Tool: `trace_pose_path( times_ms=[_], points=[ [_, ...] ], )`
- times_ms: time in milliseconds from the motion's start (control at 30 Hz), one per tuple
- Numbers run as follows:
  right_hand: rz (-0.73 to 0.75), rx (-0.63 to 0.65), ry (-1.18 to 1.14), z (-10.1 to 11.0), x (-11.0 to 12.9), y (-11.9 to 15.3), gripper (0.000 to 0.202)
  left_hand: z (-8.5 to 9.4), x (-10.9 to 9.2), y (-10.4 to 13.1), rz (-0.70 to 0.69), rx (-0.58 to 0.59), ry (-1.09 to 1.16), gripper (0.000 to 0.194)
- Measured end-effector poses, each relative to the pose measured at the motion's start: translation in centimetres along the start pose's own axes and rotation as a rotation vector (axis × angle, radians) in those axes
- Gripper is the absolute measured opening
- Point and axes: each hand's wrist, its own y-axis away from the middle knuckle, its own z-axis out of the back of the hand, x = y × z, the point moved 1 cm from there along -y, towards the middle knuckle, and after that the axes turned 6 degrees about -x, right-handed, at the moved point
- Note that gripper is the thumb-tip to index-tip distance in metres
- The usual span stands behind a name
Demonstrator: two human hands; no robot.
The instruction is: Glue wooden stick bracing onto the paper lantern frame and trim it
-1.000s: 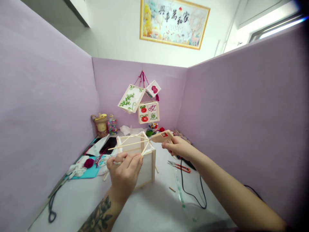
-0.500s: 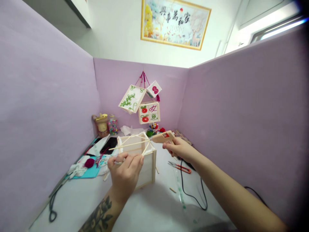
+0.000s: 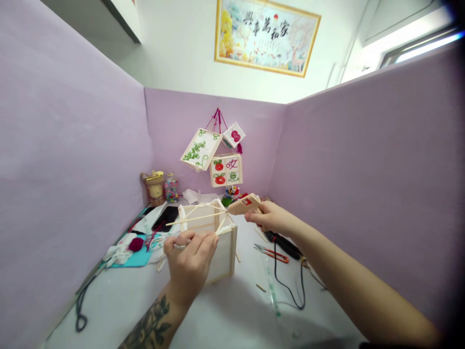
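A box-shaped frame of pale wooden sticks with white panels [image 3: 222, 254] stands on the table, its top crossed by thin sticks [image 3: 198, 218]. My left hand [image 3: 191, 257], with a ring and closed fingers, pinches the lower end of a thin stick at the near top edge of the frame. My right hand [image 3: 269, 216] is wrapped round a beige glue gun [image 3: 242, 204]. The gun's nozzle points left and meets the sticks at the frame's right top corner; whether glue is coming out is too small to tell.
Red-handled snips [image 3: 271, 253], black pliers [image 3: 286, 245] and a black cord [image 3: 278, 283] lie on the right. A phone [image 3: 165, 219], dark red yarn [image 3: 135, 244] and a bead jar [image 3: 171, 188] are on the left. Decorated panels [image 3: 225, 170] hang behind.
The view has shifted slightly. The glue gun has tilted a little in my right hand, and the cord has moved, with more of the pliers showing. My left hand keeps its pinch.
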Motion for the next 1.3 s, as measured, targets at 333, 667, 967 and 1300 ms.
trace_pose_path(
  times_ms=[333, 667, 967, 1300],
  points=[
    [-0.017, 0.15, 0.275, 1.6, 4.4, -1.2, 0.024, 0.1, 0.0, -0.1, -0.009, 0.004, -0.006, 0.004],
    [-0.044, 0.164, 0.304, 2.9, 4.8, -2.4, 0.025, 0.1, 0.0, 0.0, -0.011, -0.011, 0.014, 0.005],
    [-0.101, 0.186, 0.072, 2.8, 3.1, -1.8, 0.026, 0.2, -0.1, -0.3, -0.01, -0.009, 0.02, 0.006],
    [-0.145, 0.081, -0.075, 1.2, -0.1, -0.8, 0.027, 0.0, 0.0, -0.3, -0.019, -0.002, 0.002, 0.006]
  ],
)
